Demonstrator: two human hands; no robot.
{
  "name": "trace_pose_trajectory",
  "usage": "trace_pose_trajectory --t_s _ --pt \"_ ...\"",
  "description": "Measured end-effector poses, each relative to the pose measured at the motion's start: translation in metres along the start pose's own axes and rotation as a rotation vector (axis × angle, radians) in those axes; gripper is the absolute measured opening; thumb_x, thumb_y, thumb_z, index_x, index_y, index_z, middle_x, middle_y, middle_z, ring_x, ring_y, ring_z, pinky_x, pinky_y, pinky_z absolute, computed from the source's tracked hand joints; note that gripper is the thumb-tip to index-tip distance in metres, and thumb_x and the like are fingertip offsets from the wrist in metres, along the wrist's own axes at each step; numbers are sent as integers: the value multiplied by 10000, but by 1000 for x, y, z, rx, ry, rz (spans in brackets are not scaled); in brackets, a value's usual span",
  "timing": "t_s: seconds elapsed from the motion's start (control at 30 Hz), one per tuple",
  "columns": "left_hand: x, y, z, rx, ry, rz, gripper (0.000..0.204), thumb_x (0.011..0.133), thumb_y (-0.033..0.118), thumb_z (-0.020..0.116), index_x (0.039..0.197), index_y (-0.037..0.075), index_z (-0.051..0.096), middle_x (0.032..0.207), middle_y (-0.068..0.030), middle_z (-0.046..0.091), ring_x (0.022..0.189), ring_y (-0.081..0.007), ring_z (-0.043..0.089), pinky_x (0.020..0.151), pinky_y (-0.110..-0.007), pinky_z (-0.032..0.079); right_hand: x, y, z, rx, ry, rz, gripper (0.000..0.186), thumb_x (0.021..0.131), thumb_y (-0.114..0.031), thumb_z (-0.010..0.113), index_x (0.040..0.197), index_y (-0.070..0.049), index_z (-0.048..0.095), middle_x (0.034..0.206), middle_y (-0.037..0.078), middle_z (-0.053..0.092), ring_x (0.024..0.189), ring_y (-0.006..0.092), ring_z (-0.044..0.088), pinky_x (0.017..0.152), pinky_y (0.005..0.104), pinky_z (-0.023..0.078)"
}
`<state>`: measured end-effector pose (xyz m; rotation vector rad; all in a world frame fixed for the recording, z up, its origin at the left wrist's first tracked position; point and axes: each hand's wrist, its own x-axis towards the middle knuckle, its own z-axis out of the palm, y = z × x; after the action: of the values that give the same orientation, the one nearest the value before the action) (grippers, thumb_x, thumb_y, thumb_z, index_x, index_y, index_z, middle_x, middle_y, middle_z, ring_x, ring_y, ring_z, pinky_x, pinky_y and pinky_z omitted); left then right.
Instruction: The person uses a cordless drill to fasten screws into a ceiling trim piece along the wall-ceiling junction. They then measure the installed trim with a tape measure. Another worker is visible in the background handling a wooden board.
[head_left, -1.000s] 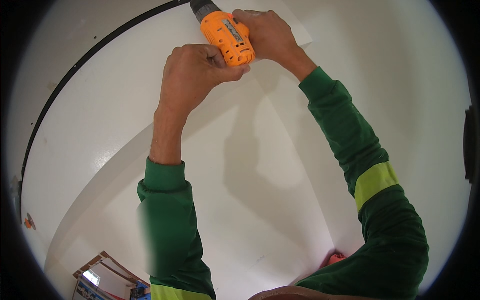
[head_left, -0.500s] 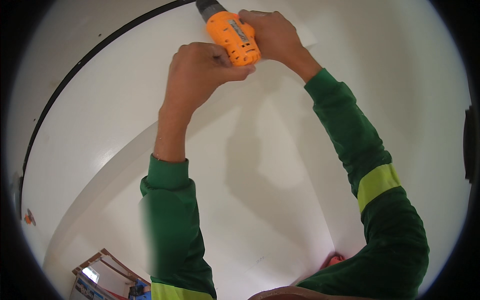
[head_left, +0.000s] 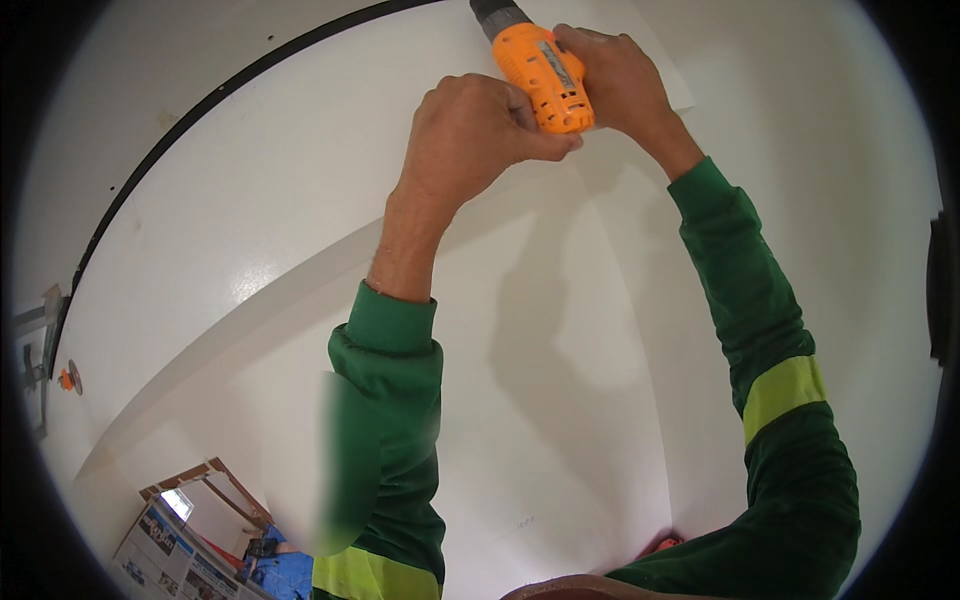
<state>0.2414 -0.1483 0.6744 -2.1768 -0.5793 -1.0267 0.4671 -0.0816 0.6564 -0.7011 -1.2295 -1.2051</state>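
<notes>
An orange power drill (head_left: 545,80) with a dark chuck is raised overhead against white panelling, its front end pointing up and to the left. My right hand (head_left: 628,85) is closed on it from the right side; its handle is hidden. From the left, my left hand (head_left: 465,130) grips the rear of the orange housing, with the thumb under its back end. The tip of the drill is cut off by the top edge of the picture, so what it touches cannot be seen. Near the chuck runs a long black strip (head_left: 222,95) along the white surface.
White walls (head_left: 580,420) meet in a corner behind my arms. At the far left is a small orange piece with a disc (head_left: 70,377). Low on the left are a wooden-framed opening (head_left: 217,470) and a printed sheet (head_left: 165,550). Something red (head_left: 667,543) shows low in the corner.
Both hands and the drill now appear further right in the picture, as do the black strip and the surroundings at left. My grip on the drill looks the same.
</notes>
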Motion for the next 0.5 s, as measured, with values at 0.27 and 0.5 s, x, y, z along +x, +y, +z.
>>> trace_pose_trajectory --t_s 0.27,0.5 --pt "5 1 3 22 -34 -19 420 716 384 978 807 8 816 611 -36 679 523 -109 583 545 -277 472 -1 3 5 -49 -39 44 537 797 -270 889 1267 -132 668 1007 55 783 872 263 762 792 398 582" --pt "4 -6 2 29 -18 13 411 726 371 975 792 0 810 607 -46 681 520 -104 582 538 -273 467 -1 1 13 -18 45 24 648 670 -293 960 1216 -139 647 996 64 766 819 325 736 705 416 606"
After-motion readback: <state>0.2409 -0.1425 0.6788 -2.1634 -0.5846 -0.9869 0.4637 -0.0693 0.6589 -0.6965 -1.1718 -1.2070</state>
